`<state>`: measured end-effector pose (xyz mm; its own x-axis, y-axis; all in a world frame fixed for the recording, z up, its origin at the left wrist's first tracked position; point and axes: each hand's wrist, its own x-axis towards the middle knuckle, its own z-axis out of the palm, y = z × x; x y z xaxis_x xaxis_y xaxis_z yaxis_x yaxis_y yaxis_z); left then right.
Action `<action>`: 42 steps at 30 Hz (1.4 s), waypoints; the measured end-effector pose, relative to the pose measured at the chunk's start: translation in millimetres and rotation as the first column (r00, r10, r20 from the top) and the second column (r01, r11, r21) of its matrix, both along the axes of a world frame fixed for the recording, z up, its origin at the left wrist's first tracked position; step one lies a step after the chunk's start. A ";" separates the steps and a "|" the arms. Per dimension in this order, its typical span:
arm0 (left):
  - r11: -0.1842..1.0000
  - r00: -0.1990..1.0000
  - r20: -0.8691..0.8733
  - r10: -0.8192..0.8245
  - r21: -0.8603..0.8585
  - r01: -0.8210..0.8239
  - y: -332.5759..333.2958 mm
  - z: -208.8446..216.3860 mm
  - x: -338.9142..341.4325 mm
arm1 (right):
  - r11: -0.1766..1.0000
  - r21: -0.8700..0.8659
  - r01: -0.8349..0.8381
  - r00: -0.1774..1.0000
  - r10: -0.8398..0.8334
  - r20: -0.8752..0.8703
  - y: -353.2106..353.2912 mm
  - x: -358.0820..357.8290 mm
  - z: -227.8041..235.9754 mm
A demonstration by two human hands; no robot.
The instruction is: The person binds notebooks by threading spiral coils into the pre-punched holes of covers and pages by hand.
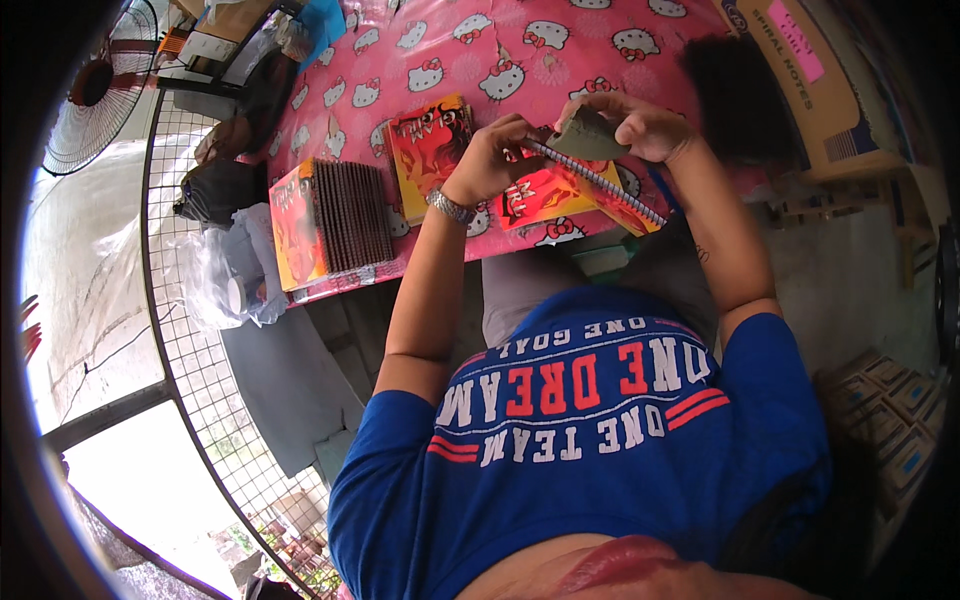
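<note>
My left hand (495,158), with a metal watch (452,207) on its wrist, is closed on the upper end of a spiral notebook (597,182). The wire binding of that notebook slants down to the right, over the front edge of the table. A flat grey-green piece (590,137) stands up beside the coil; whether it belongs to the notebook I cannot tell. My right hand (645,128) has its fingers and thumb closed on that piece. Underneath lies another red and yellow notebook (540,203). To the left lie more notebooks with flame covers (425,150).
A pink patterned cloth (560,60) covers the table. At its left front edge a stack of spiral notebooks (350,215) stands, beside a clear plastic bag (235,270). A dark bundle (740,100) and a cardboard box (830,100) are at the right. A fan (95,85) stands far left.
</note>
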<state>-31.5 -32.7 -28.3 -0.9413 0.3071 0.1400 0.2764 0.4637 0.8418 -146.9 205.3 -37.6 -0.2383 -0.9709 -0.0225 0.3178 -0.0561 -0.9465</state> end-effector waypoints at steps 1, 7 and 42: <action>0.998 1.000 0.026 -0.006 0.055 0.005 -0.6 -2.9 -0.2 | 0.997 0.074 -0.022 0.995 0.029 -0.099 -1.0 -3.9 2.3; 0.995 0.994 0.107 0.027 0.089 -0.036 1.8 -1.4 2.1 | 0.978 -0.203 -0.051 0.985 0.082 0.149 -4.4 -1.0 -0.5; 0.551 0.737 0.177 0.653 0.556 -0.622 24.1 -45.1 59.6 | 0.398 -0.135 0.907 -0.141 -0.015 -0.990 58.5 118.2 -123.5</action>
<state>28.1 -8.6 -73.4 -0.8473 -0.5178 0.1178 0.1384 -0.0012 0.9904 -28.7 263.8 -161.1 -0.8564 -0.3620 0.3681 -0.4703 0.8411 -0.2672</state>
